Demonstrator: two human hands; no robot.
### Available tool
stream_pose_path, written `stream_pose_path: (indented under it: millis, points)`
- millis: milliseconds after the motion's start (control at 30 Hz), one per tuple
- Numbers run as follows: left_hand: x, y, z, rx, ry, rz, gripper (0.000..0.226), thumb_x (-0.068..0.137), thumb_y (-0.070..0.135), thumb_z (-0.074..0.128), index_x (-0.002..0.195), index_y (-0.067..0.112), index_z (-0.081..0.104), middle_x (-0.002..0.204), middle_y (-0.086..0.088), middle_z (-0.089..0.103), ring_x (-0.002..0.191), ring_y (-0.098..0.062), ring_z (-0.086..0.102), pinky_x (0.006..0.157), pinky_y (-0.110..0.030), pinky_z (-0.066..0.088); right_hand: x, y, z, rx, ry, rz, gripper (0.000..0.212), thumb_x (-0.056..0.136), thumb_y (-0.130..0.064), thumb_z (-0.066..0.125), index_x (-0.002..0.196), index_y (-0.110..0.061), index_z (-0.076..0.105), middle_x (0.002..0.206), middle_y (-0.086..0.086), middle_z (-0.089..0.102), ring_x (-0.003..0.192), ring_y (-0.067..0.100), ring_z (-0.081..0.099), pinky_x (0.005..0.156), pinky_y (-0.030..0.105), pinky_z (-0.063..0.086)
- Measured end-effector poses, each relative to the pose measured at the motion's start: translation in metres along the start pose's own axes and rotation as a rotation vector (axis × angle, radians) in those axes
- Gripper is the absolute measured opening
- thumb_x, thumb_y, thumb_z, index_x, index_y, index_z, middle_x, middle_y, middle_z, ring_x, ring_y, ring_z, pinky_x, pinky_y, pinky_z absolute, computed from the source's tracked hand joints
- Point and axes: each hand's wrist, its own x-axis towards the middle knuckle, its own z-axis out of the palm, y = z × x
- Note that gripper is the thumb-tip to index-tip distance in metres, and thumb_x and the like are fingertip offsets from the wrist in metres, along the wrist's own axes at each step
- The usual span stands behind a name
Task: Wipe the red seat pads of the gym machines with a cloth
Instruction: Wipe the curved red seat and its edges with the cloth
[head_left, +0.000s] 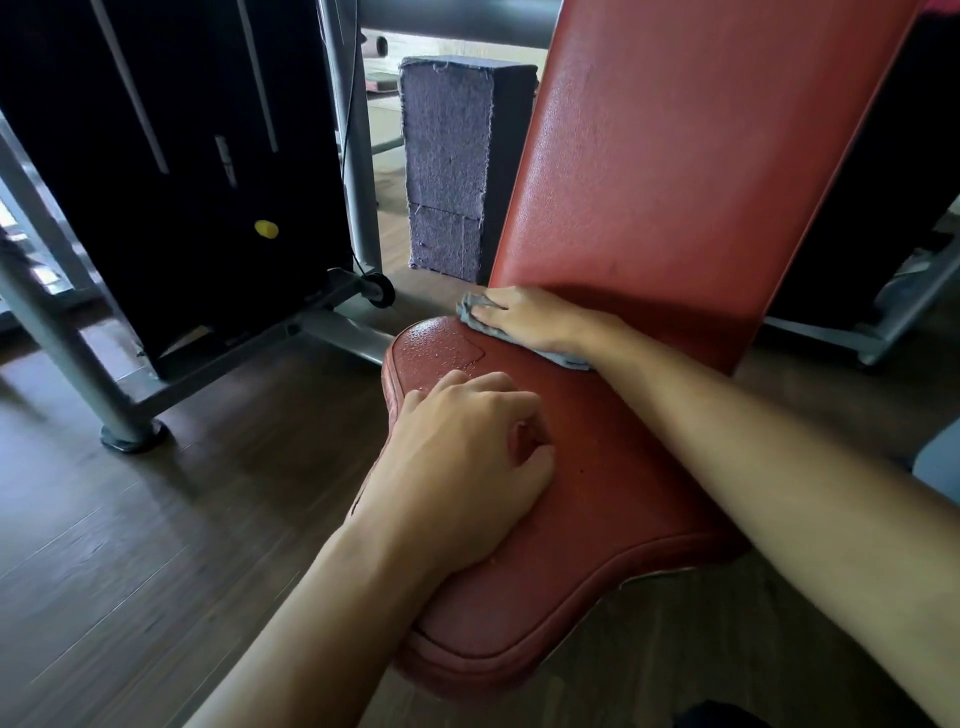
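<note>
A red seat pad (597, 530) fills the middle of the view, with a red back pad (675, 171) rising behind it. Water droplets bead on the seat's far left corner. My right hand (535, 319) lies flat on a grey-blue cloth (470, 312) and presses it onto the far end of the seat, where seat and back pad meet. My left hand (467, 462) rests on the seat's left side with its fingers curled and holds nothing.
A black weight stack (171, 171) with a yellow pin (266, 229) stands at the left inside a grey steel frame (62, 332). A purple-grey carpeted block (452, 171) stands behind the seat. Dark wood floor (156, 545) lies all around. More grey frame (883, 338) runs at the right.
</note>
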Motion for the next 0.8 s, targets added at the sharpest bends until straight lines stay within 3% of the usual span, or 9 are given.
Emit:
stream_pose_path:
  millis: [100, 167, 267, 400, 467, 533, 633, 733, 800]
  points:
    - [-0.001, 0.000, 0.000, -0.003, 0.002, 0.014, 0.015, 0.089, 0.050, 0.055, 0.090, 0.039, 0.065, 0.095, 0.021, 0.057, 0.093, -0.011, 0.047, 0.087, -0.042, 0.047, -0.012, 0.001, -0.004, 0.015, 0.013, 0.021, 0.035, 0.107, -0.030, 0.046, 0.125, -0.007, 0.064, 0.116, -0.009, 0.058, 0.091, -0.001, 0.053, 0.065, 0.003, 0.033]
    - [0.000, -0.001, 0.000, 0.004, 0.008, 0.018, 0.014, 0.089, 0.050, 0.056, 0.090, 0.039, 0.065, 0.093, 0.021, 0.056, 0.095, -0.010, 0.048, 0.088, -0.041, 0.047, -0.009, -0.002, -0.005, -0.021, -0.020, 0.039, 0.035, 0.107, -0.037, 0.046, 0.122, -0.012, 0.065, 0.129, 0.000, 0.064, 0.101, 0.007, 0.056, 0.078, 0.017, 0.034]
    - [0.000, -0.001, 0.000, 0.014, 0.002, 0.014, 0.016, 0.089, 0.050, 0.056, 0.092, 0.038, 0.066, 0.092, 0.021, 0.056, 0.096, -0.011, 0.049, 0.088, -0.041, 0.047, -0.013, -0.003, -0.005, 0.004, -0.020, 0.072, 0.034, 0.106, -0.036, 0.047, 0.120, -0.012, 0.066, 0.127, 0.003, 0.067, 0.116, 0.014, 0.059, 0.087, 0.023, 0.038]
    - [0.000, -0.003, 0.000, 0.005, -0.003, 0.014, 0.017, 0.088, 0.050, 0.056, 0.093, 0.038, 0.067, 0.096, 0.021, 0.058, 0.099, -0.010, 0.051, 0.089, -0.042, 0.047, -0.047, 0.011, -0.006, 0.106, -0.009, 0.030, 0.019, 0.106, -0.011, 0.047, 0.108, 0.003, 0.060, 0.108, 0.002, 0.068, 0.087, -0.010, 0.066, 0.079, 0.005, 0.046]
    - [0.001, -0.003, 0.001, 0.008, -0.004, 0.009, 0.019, 0.086, 0.051, 0.054, 0.093, 0.038, 0.067, 0.097, 0.021, 0.059, 0.100, -0.010, 0.052, 0.089, -0.042, 0.048, -0.067, 0.023, -0.016, 0.053, -0.002, 0.076, 0.027, 0.105, -0.029, 0.051, 0.104, -0.003, 0.061, 0.107, 0.002, 0.070, 0.096, 0.000, 0.067, 0.089, 0.021, 0.050]
    - [0.001, -0.003, 0.001, -0.010, 0.004, 0.002, 0.017, 0.085, 0.050, 0.055, 0.091, 0.038, 0.067, 0.092, 0.021, 0.058, 0.096, -0.010, 0.052, 0.086, -0.042, 0.049, -0.081, 0.035, -0.022, -0.123, -0.018, 0.086, 0.033, 0.102, -0.042, 0.047, 0.118, -0.017, 0.061, 0.123, 0.002, 0.066, 0.115, 0.020, 0.061, 0.101, 0.039, 0.045]
    - [-0.001, -0.003, 0.001, -0.040, 0.034, -0.012, 0.013, 0.084, 0.046, 0.059, 0.089, 0.037, 0.067, 0.087, 0.020, 0.057, 0.092, -0.009, 0.053, 0.083, -0.040, 0.050, -0.111, 0.039, -0.023, -0.182, -0.041, 0.019, 0.047, 0.101, -0.048, 0.043, 0.145, -0.032, 0.048, 0.147, -0.008, 0.050, 0.135, 0.017, 0.046, 0.111, 0.043, 0.036]
    - [-0.001, -0.004, 0.000, -0.052, 0.063, -0.030, 0.012, 0.084, 0.044, 0.060, 0.088, 0.035, 0.068, 0.082, 0.025, 0.054, 0.090, -0.009, 0.053, 0.083, -0.037, 0.050, -0.146, 0.035, -0.021, -0.080, 0.008, -0.160, 0.057, 0.090, -0.064, 0.041, 0.145, -0.049, 0.045, 0.148, -0.020, 0.049, 0.141, 0.007, 0.041, 0.117, 0.040, 0.032]
    - [-0.001, -0.004, 0.000, -0.039, 0.071, -0.042, 0.008, 0.085, 0.041, 0.063, 0.088, 0.035, 0.068, 0.081, 0.026, 0.053, 0.089, -0.009, 0.053, 0.083, -0.034, 0.049, -0.162, 0.033, -0.023, -0.025, 0.057, -0.150, 0.053, 0.086, -0.072, 0.039, 0.138, -0.061, 0.043, 0.148, -0.025, 0.048, 0.145, 0.005, 0.034, 0.120, 0.039, 0.025]
